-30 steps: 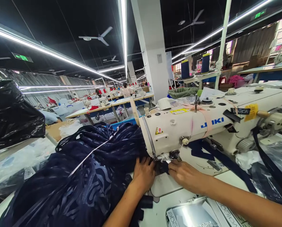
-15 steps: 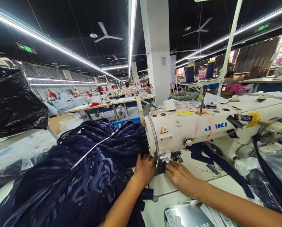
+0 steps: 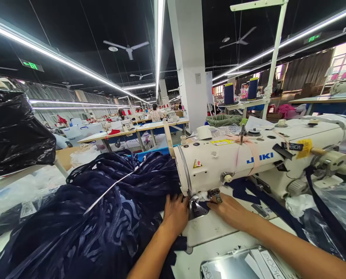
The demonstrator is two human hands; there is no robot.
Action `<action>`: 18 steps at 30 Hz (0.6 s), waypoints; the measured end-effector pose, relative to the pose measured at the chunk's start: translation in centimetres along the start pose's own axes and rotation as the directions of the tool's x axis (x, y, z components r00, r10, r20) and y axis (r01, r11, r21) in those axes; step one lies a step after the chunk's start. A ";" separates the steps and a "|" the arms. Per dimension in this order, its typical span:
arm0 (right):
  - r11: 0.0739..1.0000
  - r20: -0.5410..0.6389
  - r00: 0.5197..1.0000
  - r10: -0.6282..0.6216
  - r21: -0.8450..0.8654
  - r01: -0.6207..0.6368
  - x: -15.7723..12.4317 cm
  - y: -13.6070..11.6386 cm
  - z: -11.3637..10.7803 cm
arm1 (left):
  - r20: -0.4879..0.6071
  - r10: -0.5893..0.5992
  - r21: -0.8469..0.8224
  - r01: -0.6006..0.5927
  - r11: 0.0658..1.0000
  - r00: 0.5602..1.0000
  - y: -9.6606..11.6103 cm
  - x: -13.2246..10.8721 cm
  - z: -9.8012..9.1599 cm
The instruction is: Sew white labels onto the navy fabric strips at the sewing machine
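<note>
The metal plate had just been bared, suggesting the navy cloth was repositioned. The cloth lay at nine o'clock from the right hand; whether that or the left hand gripped, I couldn't tell

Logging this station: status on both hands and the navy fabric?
Left hand and right hand flank the dark metal plate under the sewing machine, grips unclear. Navy fabric heaped beside left hand. Shiny tray nearer camera, not blocking the plate.
</note>
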State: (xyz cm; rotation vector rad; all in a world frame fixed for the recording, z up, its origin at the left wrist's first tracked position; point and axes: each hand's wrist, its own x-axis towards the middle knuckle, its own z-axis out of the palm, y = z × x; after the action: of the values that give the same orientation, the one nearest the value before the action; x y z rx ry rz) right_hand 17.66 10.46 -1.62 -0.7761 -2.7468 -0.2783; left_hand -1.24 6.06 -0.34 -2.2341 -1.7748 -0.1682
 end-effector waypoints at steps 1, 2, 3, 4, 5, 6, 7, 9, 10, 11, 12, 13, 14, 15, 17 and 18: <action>1.000 0.018 1.000 0.004 0.011 -0.005 -0.1 0.3 -0.2 | -0.008 -0.005 -0.006 0.005 1.000 1.000 0.1 -0.1 -0.2; 1.000 0.028 1.000 0.004 0.020 -0.004 -0.1 0.5 -0.3 | -0.019 -0.007 -0.008 0.007 1.000 1.000 0.2 -0.3 -0.5; 1.000 0.025 1.000 0.003 0.027 -0.004 -0.2 0.6 -0.4 | -0.031 -0.006 -0.007 0.006 1.000 1.000 0.2 -0.6 -0.9; 1.000 0.014 1.000 0.003 0.031 -0.003 -0.2 0.6 -0.5 | -0.044 -0.005 0.001 0.005 1.000 0.999 0.0 -1.0 -1.5; 0.999 -0.001 1.000 0.006 0.034 -0.006 -0.3 0.6 -0.5 | -0.062 -0.005 0.015 0.006 1.000 0.998 -0.3 -1.5 -2.1; 0.999 -0.019 1.000 0.008 0.039 -0.007 -0.3 0.6 -0.4 | -0.081 -0.011 0.037 0.014 0.999 0.997 -0.9 -2.3 -2.8; 0.999 -0.037 0.999 0.008 0.043 -0.006 -0.3 0.5 -0.3 | -0.098 -0.031 0.068 0.038 0.997 0.995 -1.6 -3.1 -3.6; 0.999 -0.079 0.997 0.003 0.053 0.001 -0.5 0.4 0.0 | -0.151 -0.102 0.138 0.123 0.983 0.983 -3.1 -4.9 -4.9; 0.998 -0.101 0.995 -0.002 0.059 0.008 -0.5 0.4 0.2 | -0.164 -0.131 0.171 0.158 0.972 0.978 -3.8 -5.7 -5.5; 0.998 -0.122 0.992 -0.009 0.068 0.017 -0.6 0.4 0.5 | -0.156 -0.135 0.202 0.166 0.965 0.979 -4.4 -6.5 -6.0; 0.997 -0.141 0.990 -0.014 0.078 0.025 -0.7 0.4 0.8 | -0.131 -0.130 0.233 0.158 0.960 0.983 -4.8 -7.1 -6.3; 0.996 -0.157 0.987 -0.014 0.088 0.029 -0.8 0.5 1.1 | -0.094 -0.121 0.262 0.142 0.955 0.988 -4.9 -7.6 -6.6; 0.995 -0.168 0.986 -0.014 0.097 0.030 -0.8 0.5 1.4 | -0.052 -0.111 0.285 0.121 0.951 0.992 -5.0 -7.9 -6.7; 0.994 -0.172 0.985 -0.011 0.103 0.029 -0.9 0.5 1.6 | -0.012 -0.106 0.302 0.105 0.948 0.994 -4.9 -8.1 -6.7; 0.995 -0.163 0.987 -0.009 0.092 0.024 -1.0 0.4 2.0 | 0.043 -0.110 0.321 0.091 0.943 0.993 -4.6 -8.1 -6.6; 0.997 -0.150 0.989 -0.014 0.075 0.025 -1.0 0.4 2.0 | 0.056 -0.114 0.326 0.090 0.941 0.992 -4.4 -8.1 -6.5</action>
State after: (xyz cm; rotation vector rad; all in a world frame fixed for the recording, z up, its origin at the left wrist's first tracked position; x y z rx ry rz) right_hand 18.22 10.81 -3.79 -0.6799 -2.6094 -0.2233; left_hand -6.89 -2.47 4.43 -1.9408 -1.8058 0.1763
